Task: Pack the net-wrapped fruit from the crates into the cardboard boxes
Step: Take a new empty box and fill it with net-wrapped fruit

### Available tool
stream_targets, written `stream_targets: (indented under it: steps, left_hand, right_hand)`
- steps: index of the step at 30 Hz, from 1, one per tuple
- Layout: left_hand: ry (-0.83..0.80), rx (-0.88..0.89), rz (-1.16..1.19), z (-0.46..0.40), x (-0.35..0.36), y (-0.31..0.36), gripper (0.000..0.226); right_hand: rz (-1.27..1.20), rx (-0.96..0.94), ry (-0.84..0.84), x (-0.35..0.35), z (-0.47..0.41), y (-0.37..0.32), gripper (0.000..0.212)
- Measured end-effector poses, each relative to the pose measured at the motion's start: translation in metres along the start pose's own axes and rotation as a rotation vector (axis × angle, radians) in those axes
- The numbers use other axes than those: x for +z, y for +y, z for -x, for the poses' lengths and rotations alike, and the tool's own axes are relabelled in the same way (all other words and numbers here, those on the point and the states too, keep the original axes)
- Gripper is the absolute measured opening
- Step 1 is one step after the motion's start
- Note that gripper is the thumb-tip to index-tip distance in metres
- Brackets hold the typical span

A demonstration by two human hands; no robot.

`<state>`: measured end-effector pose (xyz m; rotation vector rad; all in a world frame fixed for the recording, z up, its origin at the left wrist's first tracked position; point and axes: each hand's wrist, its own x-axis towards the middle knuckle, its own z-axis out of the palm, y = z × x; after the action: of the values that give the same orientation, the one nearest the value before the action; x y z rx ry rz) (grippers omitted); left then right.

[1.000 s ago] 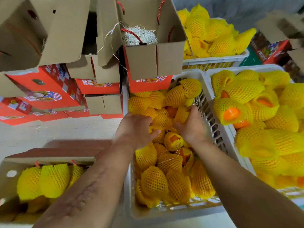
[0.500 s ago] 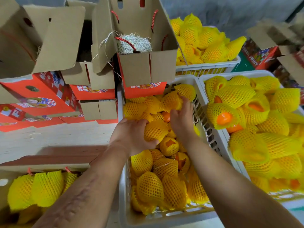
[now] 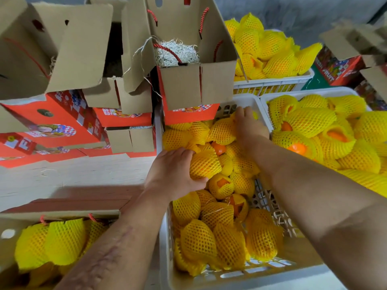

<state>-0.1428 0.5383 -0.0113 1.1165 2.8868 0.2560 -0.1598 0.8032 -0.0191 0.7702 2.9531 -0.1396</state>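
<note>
Two bare hands are reaching into a white plastic crate [image 3: 272, 275] of net-wrapped fruit.

Fingers and thumb of the left hand [image 3: 173, 174] are curling round one yellow-netted fruit [image 3: 204, 165] atop the pile; the right hand [image 3: 249, 126] is lying at the far end of the crate, its fingertips hidden, so their spread cannot be told. Left of the fingers a pale wooden surface [image 3: 69, 174] is running toward stacked red-printed cardboard boxes [image 3: 52, 122]; a part-filled open box [image 3: 12, 225] is sitting nearer, below them.

Packing box [image 3: 12, 222] left of fruit crate [image 3: 230, 277].
</note>
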Motion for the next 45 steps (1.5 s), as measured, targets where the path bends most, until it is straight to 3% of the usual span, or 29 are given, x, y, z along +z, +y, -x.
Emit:
stream_targets:
  steps: [2,6,10,12,14,17,19,21,23,27,29,32,35,37,40,45]
  left_hand:
    - [0.070,0.021,0.040,0.002,0.001,-0.002,0.083]
    - [0.170,0.053,0.164,0.005,0.003,-0.004,0.079]
    - [0.202,0.049,0.361,0.008,-0.004,-0.004,0.077]
    - [0.256,0.050,0.477,0.020,-0.007,-0.005,0.076]
    - [0.277,0.034,0.682,0.042,-0.008,-0.005,0.073]
    - [0.231,-0.069,1.055,0.086,-0.011,-0.001,0.074]
    - [0.187,-0.135,1.272,0.114,-0.019,0.000,0.074]
    - [0.191,-0.199,1.408,0.143,-0.027,-0.011,0.070]
    - [0.173,-0.235,1.504,0.172,-0.033,-0.035,0.069]
    - [0.075,-0.281,1.559,0.225,-0.038,-0.097,0.055]
    - [-0.017,-0.374,1.645,0.246,-0.044,-0.122,0.042]
    - [0.007,-0.507,1.650,0.269,-0.050,-0.160,0.018]
    - [0.037,-0.621,1.642,0.286,-0.058,-0.202,0.026]
    - [0.093,-0.741,1.681,0.292,-0.059,-0.224,0.038]
    - [0.109,-0.948,1.745,0.289,-0.054,-0.242,0.033]
    - [-0.058,-0.984,1.600,0.275,-0.037,-0.245,0.057]
  right_hand:
    - [-0.008,0.030,0.020,-0.006,0.004,0.000,0.065]
    - [0.106,0.043,-0.039,-0.021,0.022,-0.001,0.086]
    - [0.011,0.099,0.032,-0.034,0.060,-0.011,0.098]
    - [-0.184,0.210,0.059,-0.042,0.093,-0.019,0.095]
    - [-0.601,0.342,0.058,-0.047,0.132,-0.028,0.074]
    - [-1.118,0.464,-0.042,-0.043,0.193,-0.057,0.072]
    - [-1.390,0.436,-0.093,-0.036,0.227,-0.087,0.066]
    - [-1.552,0.327,-0.012,-0.031,0.253,-0.119,0.057]
    - [-1.532,0.203,0.097,-0.029,0.274,-0.155,0.048]
    - [-1.494,0.120,0.111,-0.027,0.306,-0.241,0.030]
    - [-1.564,0.132,0.028,-0.015,0.316,-0.273,0.032]
    - [-1.627,0.226,-0.135,0.001,0.327,-0.307,0.040]
    - [-1.649,0.328,-0.150,0.010,0.332,-0.329,0.030]
    - [-1.502,0.339,-0.115,0.015,0.333,-0.333,0.033]
    - [-1.232,0.345,-0.147,0.031,0.331,-0.326,0.042]
    - [-0.836,0.336,-0.303,0.060,0.325,-0.320,0.084]
